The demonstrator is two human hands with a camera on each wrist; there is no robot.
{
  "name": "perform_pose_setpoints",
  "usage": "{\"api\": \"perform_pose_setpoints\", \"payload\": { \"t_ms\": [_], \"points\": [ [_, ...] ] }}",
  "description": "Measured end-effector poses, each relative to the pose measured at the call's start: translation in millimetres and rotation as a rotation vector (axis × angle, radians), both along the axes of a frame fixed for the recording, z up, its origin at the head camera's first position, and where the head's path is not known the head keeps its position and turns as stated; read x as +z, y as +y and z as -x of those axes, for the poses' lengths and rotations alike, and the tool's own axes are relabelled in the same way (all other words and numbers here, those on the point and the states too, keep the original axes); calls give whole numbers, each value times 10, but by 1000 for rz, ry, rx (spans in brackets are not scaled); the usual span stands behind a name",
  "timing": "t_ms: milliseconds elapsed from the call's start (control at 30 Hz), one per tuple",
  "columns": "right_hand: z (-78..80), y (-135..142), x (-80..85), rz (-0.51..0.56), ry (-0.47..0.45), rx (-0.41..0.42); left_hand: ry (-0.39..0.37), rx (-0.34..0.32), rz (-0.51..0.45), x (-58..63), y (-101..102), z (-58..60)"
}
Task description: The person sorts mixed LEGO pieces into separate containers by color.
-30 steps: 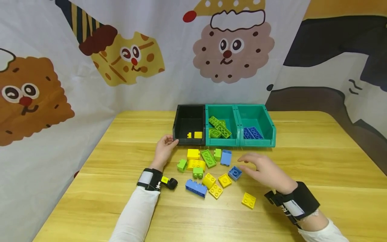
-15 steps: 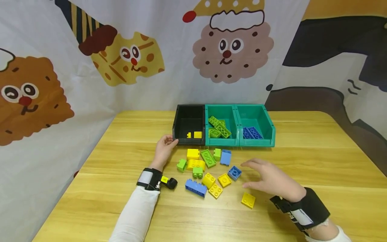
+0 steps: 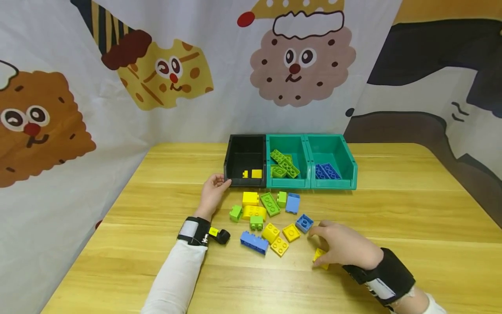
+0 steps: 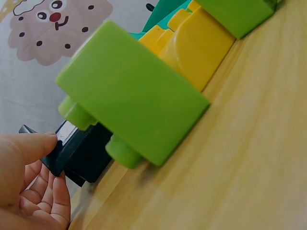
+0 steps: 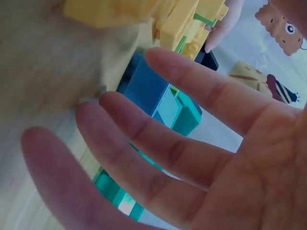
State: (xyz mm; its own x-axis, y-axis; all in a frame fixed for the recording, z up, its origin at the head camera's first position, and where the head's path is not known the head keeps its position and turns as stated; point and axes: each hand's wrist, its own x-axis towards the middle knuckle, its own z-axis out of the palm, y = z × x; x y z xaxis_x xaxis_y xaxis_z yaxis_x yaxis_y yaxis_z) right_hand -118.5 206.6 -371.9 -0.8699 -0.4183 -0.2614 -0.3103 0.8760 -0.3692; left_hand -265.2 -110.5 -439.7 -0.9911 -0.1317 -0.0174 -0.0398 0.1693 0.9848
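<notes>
My left hand (image 3: 213, 194) grips the front left corner of the black bin (image 3: 246, 182); the left wrist view shows the thumb over its rim and the fingers curled below. My right hand (image 3: 347, 245) is over a yellow square brick (image 3: 318, 255) at the right of the pile, partly hiding it. Its thumb is right at the brick, while the other fingers (image 5: 192, 91) reach out rather straight in the right wrist view. Just left of the fingertips lies a small blue brick (image 3: 304, 223). A green brick (image 4: 134, 96) stands large before the left wrist camera.
Two teal bins (image 3: 288, 183) adjoin the black one, holding green bricks (image 3: 288, 168) and blue bricks (image 3: 327, 171). Small yellow pieces (image 3: 256, 173) lie in the black bin. Loose yellow, green and blue bricks (image 3: 255, 242) cover the table before the bins. A printed cloth (image 3: 219, 122) hangs behind.
My right hand first drew back right from beside the small blue brick, then came down and left over the yellow square brick. My left hand stays at the black bin.
</notes>
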Motion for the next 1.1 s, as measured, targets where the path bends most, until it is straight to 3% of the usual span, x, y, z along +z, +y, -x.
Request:
{"api": "perform_pose_setpoints", "payload": {
  "t_ms": [433,733,1100],
  "points": [
    [-29,-76,-58,21,-16,15,2,-1,-10,-20,-7,12],
    [-37,-81,-82,54,-15,80,-2,-6,-3,4,3,0],
    [-41,-96,-84,52,8,102,7,0,6,-7,2,13]
  ]
}}
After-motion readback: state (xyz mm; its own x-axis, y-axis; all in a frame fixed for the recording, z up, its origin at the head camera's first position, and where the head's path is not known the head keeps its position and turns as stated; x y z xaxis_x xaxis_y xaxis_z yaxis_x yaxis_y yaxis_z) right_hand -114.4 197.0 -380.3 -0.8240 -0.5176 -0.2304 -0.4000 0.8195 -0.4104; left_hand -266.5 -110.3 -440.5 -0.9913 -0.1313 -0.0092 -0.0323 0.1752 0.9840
